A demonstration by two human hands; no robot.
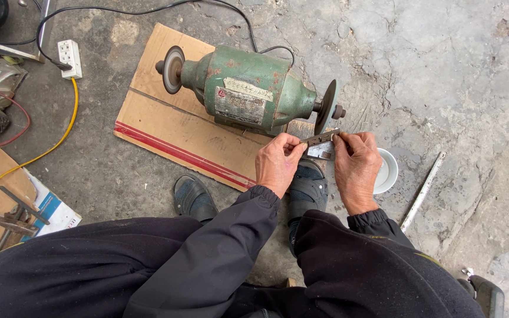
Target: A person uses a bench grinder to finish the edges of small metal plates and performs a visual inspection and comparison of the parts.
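Both hands [316, 162] pinched shut on metal blade [320, 138]

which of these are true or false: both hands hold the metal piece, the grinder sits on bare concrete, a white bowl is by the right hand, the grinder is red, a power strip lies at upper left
1. Both hands hold the metal piece. True: the left hand and right hand each pinch an end of the small metal piece near the grinding wheel.
2. The grinder sits on bare concrete. False: the bench grinder rests on a cardboard sheet.
3. A white bowl is by the right hand. True: the white bowl lies just beside it.
4. The grinder is red. False: its body is green.
5. A power strip lies at upper left. True: a white power strip is there.
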